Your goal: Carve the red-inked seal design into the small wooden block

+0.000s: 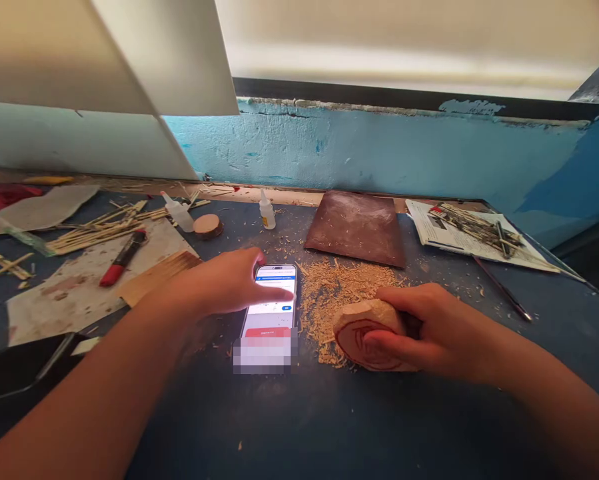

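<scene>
Right hand (432, 327) is gripping the red-marked wooden block (352, 333) at five o'clock; left hand (229, 283) is stretching its thumb across the lit smartphone (269, 323), seven o'clock, firmness unclear.

A thin rectangular phone (269, 319) sits left of a rounded pale wooden block (350, 335).
Curled tan wood shavings (324, 293) lie right of the phone and behind the block; behind them, a flat brown rectangular sheet (355, 228) has a small translucent plastic bottle (268, 217) to its left and, to its right, white printed paper (435, 233) bearing thin wooden sticks (472, 223).
</scene>
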`<state>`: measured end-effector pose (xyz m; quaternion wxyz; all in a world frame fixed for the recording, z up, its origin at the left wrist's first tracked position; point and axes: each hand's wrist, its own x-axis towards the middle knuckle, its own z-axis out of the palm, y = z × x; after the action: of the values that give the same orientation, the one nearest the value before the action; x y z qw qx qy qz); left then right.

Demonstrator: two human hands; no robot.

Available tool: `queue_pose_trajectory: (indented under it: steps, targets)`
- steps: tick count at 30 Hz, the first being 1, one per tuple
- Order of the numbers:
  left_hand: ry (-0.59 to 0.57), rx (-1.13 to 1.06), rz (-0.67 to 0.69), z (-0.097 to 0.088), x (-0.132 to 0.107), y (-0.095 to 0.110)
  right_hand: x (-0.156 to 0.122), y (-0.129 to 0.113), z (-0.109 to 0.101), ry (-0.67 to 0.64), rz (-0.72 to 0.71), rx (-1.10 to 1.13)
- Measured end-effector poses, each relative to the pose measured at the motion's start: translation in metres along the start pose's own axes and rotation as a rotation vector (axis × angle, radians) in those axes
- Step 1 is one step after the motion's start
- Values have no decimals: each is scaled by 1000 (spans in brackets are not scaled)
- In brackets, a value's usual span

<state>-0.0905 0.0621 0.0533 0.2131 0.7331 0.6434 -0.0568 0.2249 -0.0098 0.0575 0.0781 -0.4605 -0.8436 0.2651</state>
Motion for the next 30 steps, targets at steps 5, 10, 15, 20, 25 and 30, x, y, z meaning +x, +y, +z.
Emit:
queue_pose_trajectory:
  steps: [5,10,15,20,25,30]
  targets:
    - [7,28,33,6,-2,-1,1,1,0,-4,-3,-11]
    - [12,27,30,6,-3,0,1,2,2,-11,-13,-8]
    - [170,-38,-14,-1,-7,8,-2,4,-3,-12,-22,-17]
    - [445,-205,27,-15,-13,17,-11,8,-16,-112,11,14]
    - [365,-501,362,-2,-28,41,-15,1,-20,-116,25,-3]
    - [94,-414,638,43,-50,79,-20,3,-20,-88,-12,41]
